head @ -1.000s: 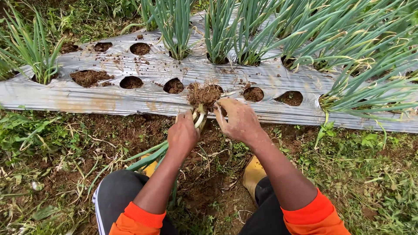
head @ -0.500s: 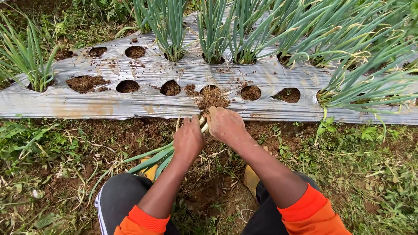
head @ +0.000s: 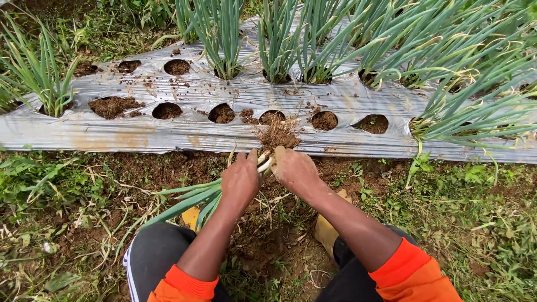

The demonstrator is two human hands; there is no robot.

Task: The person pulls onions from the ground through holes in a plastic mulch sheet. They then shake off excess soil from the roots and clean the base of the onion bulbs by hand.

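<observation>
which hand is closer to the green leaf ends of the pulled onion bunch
Left. The left hand grips the pulled onion bunch just above its green leaves, which trail down-left from it. The right hand holds the white root end, farther away.

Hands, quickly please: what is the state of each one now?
Left hand: closed, holding the green onion bunch.
Right hand: closed on the same bunch near its roots.

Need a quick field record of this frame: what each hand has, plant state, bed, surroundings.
left hand: gripping the pulled green onion bunch near its white base
right hand: closed on the same bunch just below the root clump
roots: matted, soil-covered, above both hands
leaves: trail down past the left knee
bed: silver plastic mulch with round holes, several showing bare soil
standing plants: green onions in the far row
footwear: yellow boots
</observation>
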